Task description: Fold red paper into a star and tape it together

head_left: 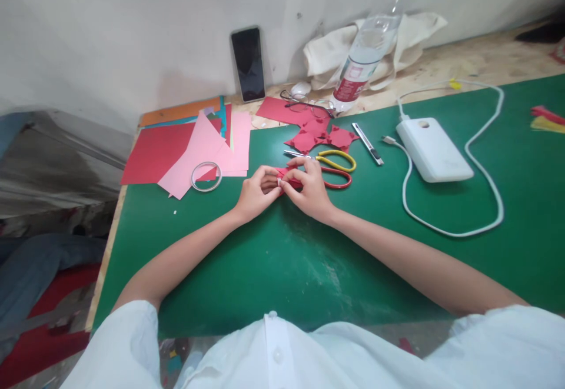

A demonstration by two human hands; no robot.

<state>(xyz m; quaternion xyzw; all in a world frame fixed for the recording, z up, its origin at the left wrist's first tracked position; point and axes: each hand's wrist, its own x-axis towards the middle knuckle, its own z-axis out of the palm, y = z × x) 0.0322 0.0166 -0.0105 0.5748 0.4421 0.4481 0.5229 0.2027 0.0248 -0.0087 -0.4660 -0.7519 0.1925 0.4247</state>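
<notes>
In the head view, a small folded piece of red paper is pinched between both hands on the green mat. The left hand is closed on the paper's left end, its fingers curled around it; the right hand is pressed on the right end, fingertips clamped on the fold. The paper is held low over the mat; whether it touches the mat cannot be told.

Taking the red paper as landmark: just behind it and to its right, scissors with yellow and red handles are laid flat, partly hidden by the right hand. Behind those, folded red shapes are clustered, with a utility knife beside them. Well to the right, a white power bank is seen with its cable looped around it. To the left, a tape ring is set on pink and red sheets. Far behind, a phone is leaned against the wall, and a water bottle is stood.
</notes>
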